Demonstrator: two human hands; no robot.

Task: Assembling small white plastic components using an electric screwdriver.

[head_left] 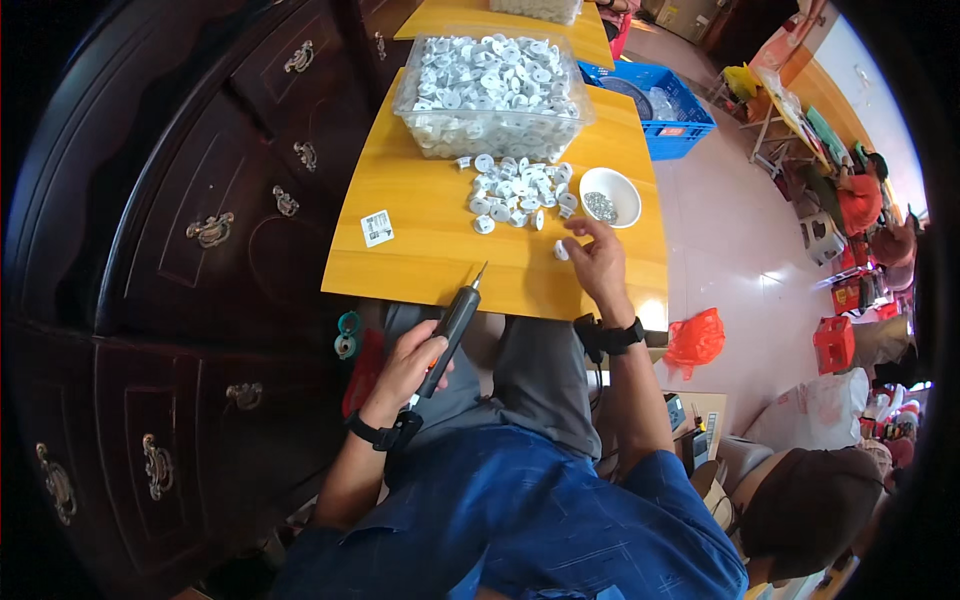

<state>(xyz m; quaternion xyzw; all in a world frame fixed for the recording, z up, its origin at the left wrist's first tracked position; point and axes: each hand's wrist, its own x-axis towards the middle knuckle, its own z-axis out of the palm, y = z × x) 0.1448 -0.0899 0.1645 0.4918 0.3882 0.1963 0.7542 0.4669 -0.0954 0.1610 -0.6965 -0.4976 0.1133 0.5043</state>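
Left hand (408, 362) wrapped around dark electric screwdriver (452, 328) over lap, right hand (596, 258) pinching small white plastic part (561, 250) on yellow counter (430, 250).

Screwdriver tip angled up toward counter edge, seemingly kept ready; pinched part at right fingertips, well apart from tip. Loose white parts (520, 192), white bowl of screws (610, 196) just beyond right hand, clear bin (490, 85) farther back.

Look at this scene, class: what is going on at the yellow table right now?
A seated person holds a dark pen-shaped electric screwdriver in the left hand, tip at the edge of the yellow wooden table. The right hand pinches a small white plastic part. A loose pile of similar parts, a white bowl of small screws and a full clear plastic tub lie beyond.
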